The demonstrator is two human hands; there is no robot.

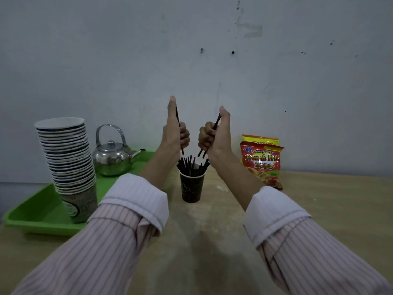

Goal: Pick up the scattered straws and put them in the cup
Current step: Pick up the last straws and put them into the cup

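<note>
Both hands are raised above the dark cup (192, 188), which stands upright on the wooden table (319, 209), near its middle. The left hand (174, 133) is curled around dark straws (178, 119), thumb pointing up along them; the count cannot be told. The right hand (214, 133) is curled the same way around at least 2 straws (216, 122), whose lower ends hang just above the cup's mouth. The straws are held near-upright, tips down, presumably so they can be dropped straight into the opening.

A bundle of straws (191, 165) is already standing in the cup, fanned against its rim. No loose straws are seen on the visible table, so the task is judged nearly done.

To the left, a green tray (32, 211) carries a stack of paper cups (68, 162) and a metal kettle (112, 158). 2 snack bags (262, 160) are propped against the wall on the right, clear of the work.
</note>
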